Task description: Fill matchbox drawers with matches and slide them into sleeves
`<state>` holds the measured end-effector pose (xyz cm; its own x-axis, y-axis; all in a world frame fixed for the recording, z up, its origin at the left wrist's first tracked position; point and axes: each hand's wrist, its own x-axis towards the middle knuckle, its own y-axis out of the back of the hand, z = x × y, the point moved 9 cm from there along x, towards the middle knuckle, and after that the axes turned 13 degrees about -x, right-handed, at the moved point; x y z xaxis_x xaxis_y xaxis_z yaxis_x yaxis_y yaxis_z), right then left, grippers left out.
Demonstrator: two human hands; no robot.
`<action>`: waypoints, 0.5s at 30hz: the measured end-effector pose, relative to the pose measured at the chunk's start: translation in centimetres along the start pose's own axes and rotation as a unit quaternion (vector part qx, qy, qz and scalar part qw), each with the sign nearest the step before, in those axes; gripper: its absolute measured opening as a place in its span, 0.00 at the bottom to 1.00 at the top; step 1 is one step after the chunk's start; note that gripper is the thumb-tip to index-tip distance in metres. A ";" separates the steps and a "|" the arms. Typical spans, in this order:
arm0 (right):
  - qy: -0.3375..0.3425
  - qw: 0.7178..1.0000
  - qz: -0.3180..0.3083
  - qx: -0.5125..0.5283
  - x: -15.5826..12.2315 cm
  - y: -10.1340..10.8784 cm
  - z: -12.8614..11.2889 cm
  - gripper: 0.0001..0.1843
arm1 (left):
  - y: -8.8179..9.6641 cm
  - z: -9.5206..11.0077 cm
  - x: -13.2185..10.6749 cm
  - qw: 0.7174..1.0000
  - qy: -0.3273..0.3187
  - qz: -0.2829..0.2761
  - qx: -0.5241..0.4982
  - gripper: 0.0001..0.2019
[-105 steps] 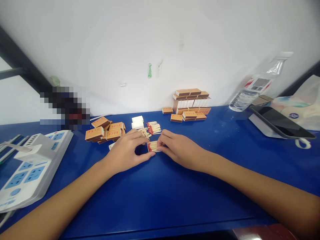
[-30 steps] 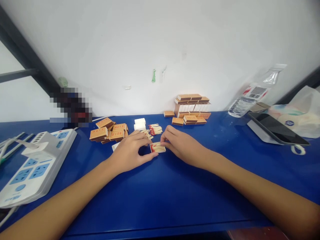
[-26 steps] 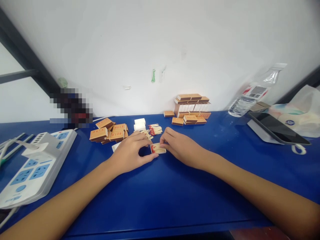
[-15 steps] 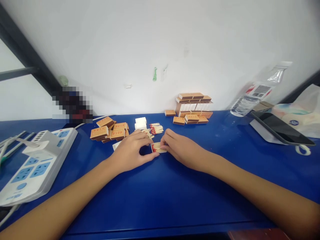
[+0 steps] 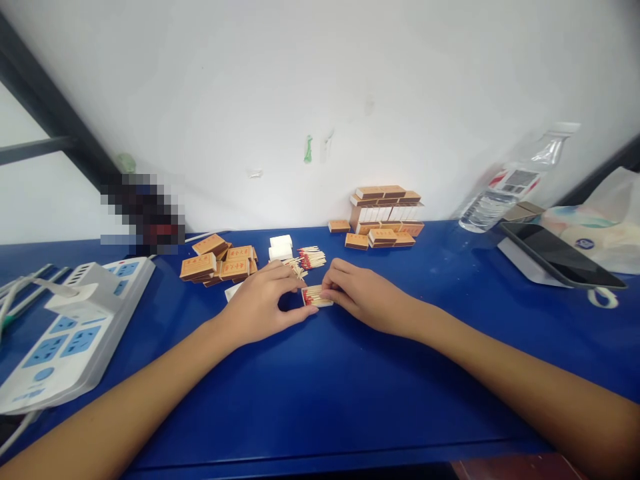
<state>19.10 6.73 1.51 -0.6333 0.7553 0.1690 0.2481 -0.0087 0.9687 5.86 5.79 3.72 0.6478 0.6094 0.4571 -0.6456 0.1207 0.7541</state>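
Note:
A small open tray of red-tipped matches [image 5: 315,296] lies on the blue table [image 5: 320,400] between my hands. My left hand [image 5: 260,303] pinches its left end with thumb and fingers curled. My right hand [image 5: 365,297] presses its fingertips on the tray's right end. Just behind lies a loose heap of matches [image 5: 307,259] and two white inner trays [image 5: 280,247]. A pile of orange matchbox sleeves [image 5: 220,262] sits left of them.
A stack of orange matchboxes [image 5: 385,213] stands against the white wall. A white power strip [image 5: 65,327] lies at the left. At the right are a plastic water bottle [image 5: 505,187], a dark tablet [image 5: 560,253] and a plastic bag [image 5: 600,227].
Both hands stay on the match tray. The fingers have shifted slightly around it and the tray has turned a little; the view has moved a bit.

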 end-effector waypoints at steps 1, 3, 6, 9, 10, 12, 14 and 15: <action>-0.002 1.000 -0.001 -0.001 0.0 -0.1 0.1 0.09 | 0.0 -0.1 0.0 1.000 0.003 0.001 -0.001 0.13; -0.007 1.000 -0.003 -0.004 0.1 -0.1 0.0 0.09 | 0.0 -0.1 0.0 1.000 0.004 0.000 0.000 0.14; -0.012 1.000 0.005 0.000 0.2 -0.1 -0.2 0.09 | 0.0 0.0 0.0 1.000 0.003 -0.002 0.000 0.14; -0.019 1.000 0.020 0.011 0.2 0.0 -0.4 0.08 | 0.0 0.0 0.0 1.000 0.005 -0.002 -0.008 0.13; -0.018 1.000 0.022 0.012 0.2 0.0 -0.4 0.08 | 0.0 0.0 0.0 1.000 0.006 -0.001 -0.010 0.13; -0.009 1.000 0.021 0.014 0.1 0.0 -0.6 0.09 | 0.0 0.0 0.0 1.000 0.006 0.000 -0.012 0.12; -0.003 1.000 0.021 0.019 -0.1 0.1 -0.5 0.09 | 0.0 0.0 0.0 1.000 0.008 0.002 -0.013 0.11; -0.003 1.000 0.020 0.021 -0.1 0.1 -0.4 0.10 | 0.0 -0.1 0.0 1.000 0.010 0.002 -0.014 0.12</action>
<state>18.93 6.36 1.70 -0.6179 0.7586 0.2065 0.3038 -0.0118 0.9527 5.82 5.84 3.71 0.6379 0.6251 0.4499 -0.6586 0.1399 0.7394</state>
